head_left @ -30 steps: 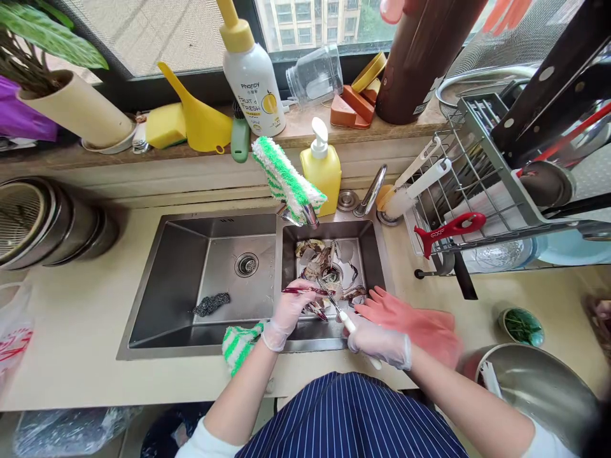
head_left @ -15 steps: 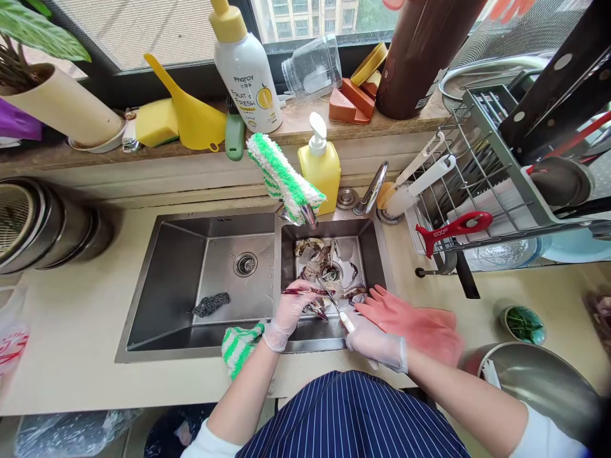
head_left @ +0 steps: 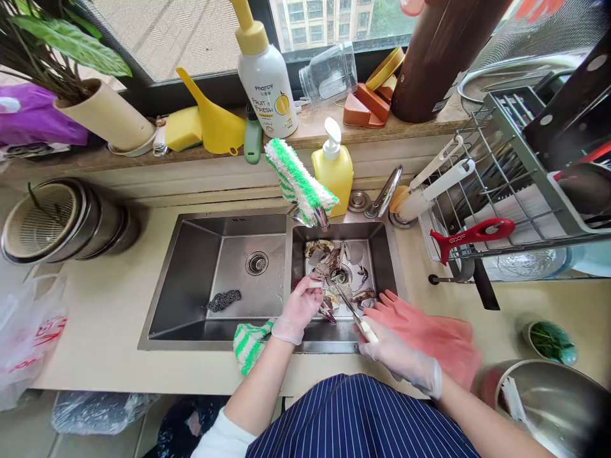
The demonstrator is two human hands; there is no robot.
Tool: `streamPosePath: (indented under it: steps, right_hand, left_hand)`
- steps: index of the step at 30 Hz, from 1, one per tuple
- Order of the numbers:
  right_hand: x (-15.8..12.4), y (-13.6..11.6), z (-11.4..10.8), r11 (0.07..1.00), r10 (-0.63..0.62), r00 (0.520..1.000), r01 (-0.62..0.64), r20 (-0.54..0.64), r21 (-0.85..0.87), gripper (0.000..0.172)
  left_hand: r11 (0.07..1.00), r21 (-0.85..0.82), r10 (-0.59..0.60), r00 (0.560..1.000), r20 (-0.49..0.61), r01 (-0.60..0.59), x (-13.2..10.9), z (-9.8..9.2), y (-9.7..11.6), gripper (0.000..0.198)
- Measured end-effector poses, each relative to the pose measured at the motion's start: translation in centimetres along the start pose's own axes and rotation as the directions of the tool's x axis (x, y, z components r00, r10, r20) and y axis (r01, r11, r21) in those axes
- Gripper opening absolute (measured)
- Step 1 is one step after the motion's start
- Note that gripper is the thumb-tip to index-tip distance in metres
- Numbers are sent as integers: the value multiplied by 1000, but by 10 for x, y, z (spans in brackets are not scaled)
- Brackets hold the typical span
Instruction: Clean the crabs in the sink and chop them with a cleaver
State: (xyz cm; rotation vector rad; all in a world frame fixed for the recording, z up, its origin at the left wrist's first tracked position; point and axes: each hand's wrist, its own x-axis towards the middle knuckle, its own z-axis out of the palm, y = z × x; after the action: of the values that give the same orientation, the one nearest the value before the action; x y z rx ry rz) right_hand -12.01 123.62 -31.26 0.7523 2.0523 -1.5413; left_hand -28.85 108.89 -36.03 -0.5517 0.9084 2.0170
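My left hand (head_left: 300, 308), in a clear glove, is closed over the right sink basin. Its fingertips pinch a slim strip of food (head_left: 316, 284), pale on the side facing me, with dark red showing behind the fingers. My gloved right hand (head_left: 394, 350) grips scissors (head_left: 366, 331) with a white handle. Their metal blades point up and left, just right of the left fingertips. Below, dark and pale food scraps (head_left: 329, 257) lie around the drain of the right basin (head_left: 377, 245). A dark red piece (head_left: 328, 316) lies near its front wall.
Pink rubber gloves (head_left: 429, 331) lie right of the basin. The left basin (head_left: 191, 273) holds a steel scourer (head_left: 223, 300). A striped cloth (head_left: 251, 343) hangs over the front edge. The faucet (head_left: 321, 219) wears a cloth. A dish rack (head_left: 477, 184) and metal pot (head_left: 548, 407) stand at right.
The view has shifted left. The strip in my left hand now shows a pale side instead of its dark red length. The scissors have drawn slightly away from the left fingers.
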Motion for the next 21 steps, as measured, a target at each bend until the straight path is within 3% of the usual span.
streamPosePath:
  steps: [3, 6, 8, 14, 21]
  right_hand:
    - [-3, -5, 4, 990, -27, 993, 11, -111, -138, 18]
    - [0, -10, 9, 927, -123, 943, -3, -310, -376, 27]
    - [4, -10, 14, 867, -166, 909, -50, -382, -496, 37]
    - [15, -10, 21, 809, -164, 876, -143, -453, -570, 35]
    - [21, -4, 21, 787, -178, 877, -145, -445, -599, 33]
  left_hand:
    - [999, -53, -16, 997, -78, 11, -1, 2, -5, 3]
    - [998, -68, -10, 992, -126, 2, -3, 3, -13, 10]
    - [998, -57, -7, 994, -110, 1, -5, 5, -19, 14]
    - [999, -16, 29, 998, -51, -30, -16, 15, -37, 10]
    - [996, -35, 80, 989, -123, -85, -21, 24, -49, 10]
